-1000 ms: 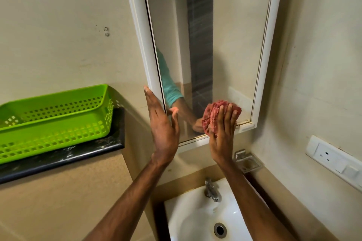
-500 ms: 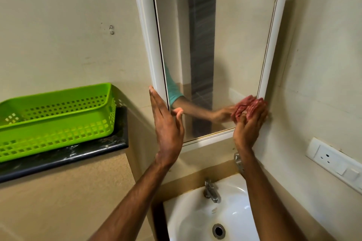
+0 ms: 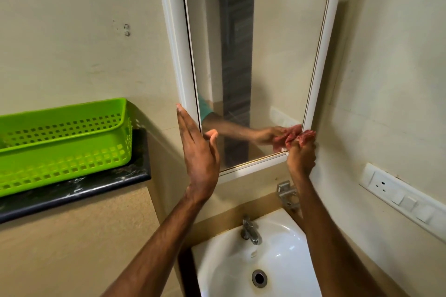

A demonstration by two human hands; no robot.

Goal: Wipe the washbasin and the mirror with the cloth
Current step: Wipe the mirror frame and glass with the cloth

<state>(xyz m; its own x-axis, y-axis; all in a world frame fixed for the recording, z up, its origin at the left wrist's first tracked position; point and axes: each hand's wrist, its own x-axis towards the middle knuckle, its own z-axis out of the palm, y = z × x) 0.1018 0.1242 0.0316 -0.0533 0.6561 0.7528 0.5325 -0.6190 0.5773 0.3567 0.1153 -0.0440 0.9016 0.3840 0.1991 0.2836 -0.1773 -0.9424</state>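
The mirror (image 3: 255,67), in its white frame (image 3: 172,38), hung on the beige wall (image 3: 72,31) and filled the upper middle of the view. Below it the white washbasin (image 3: 277,258) sat against the wall, its drain (image 3: 259,278) near the bottom edge of the view and its chrome tap (image 3: 250,229) at the back rim. To the left, a green perforated basket (image 3: 65,142) stood on a dark stone ledge (image 3: 72,190), close to the ledge's right end. On the right wall a white switch-and-socket plate (image 3: 395,193) ran along below the level of the mirror's bottom edge.

The left hand (image 3: 199,152) was open and flat, fingers straight and together, laid along the lower left side of the mirror frame with the thumb reaching over the glass. The right hand (image 3: 301,157) was closed around the red cloth (image 3: 301,136), pressing it into the mirror's lower right corner, where the bunched fabric touched both the glass and the inner edge of the frame. Part of the cloth stuck up above the fingers; its reflection showed just beside it in the glass. A small metal holder (image 3: 286,194) was fixed to the wall between the mirror's bottom edge and the washbasin, partly hidden by the right forearm.
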